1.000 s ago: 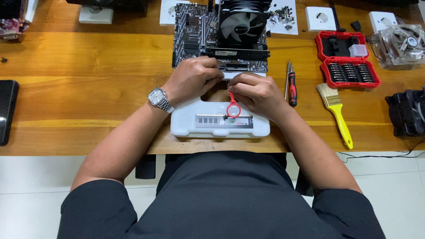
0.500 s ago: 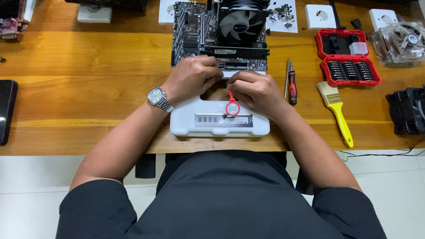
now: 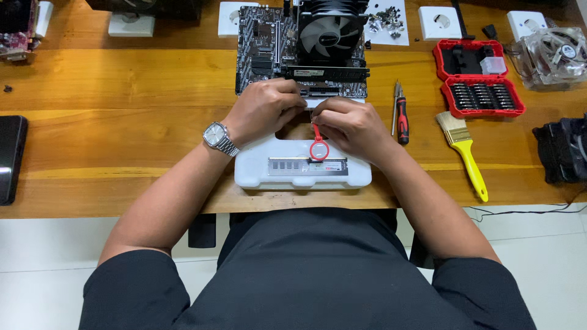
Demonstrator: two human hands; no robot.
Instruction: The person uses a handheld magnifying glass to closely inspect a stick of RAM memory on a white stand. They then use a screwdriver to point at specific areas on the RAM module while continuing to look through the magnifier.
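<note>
My left hand [image 3: 264, 110], with a silver wristwatch [image 3: 216, 135] on its wrist, and my right hand [image 3: 350, 125] meet over a white plastic tray [image 3: 257, 174] at the table's near edge. Their fingers pinch a small object between them; a red loop-ended tool [image 3: 318, 145] hangs from it. What exactly the fingers hold is hidden. A memory stick [image 3: 306, 166] lies flat in the tray just below the hands. Right behind the hands lies a black motherboard [image 3: 260, 52] with a large cooler fan [image 3: 329, 32].
On the wooden table [image 3: 122, 79]: a red-handled screwdriver [image 3: 402, 116], a yellow-handled brush [image 3: 465, 153], an open red bit case [image 3: 480, 79], a clear fan [image 3: 559, 55], a dark device [image 3: 11, 156] at the left edge, white sockets [image 3: 437, 23] and loose screws [image 3: 385, 15] at the back.
</note>
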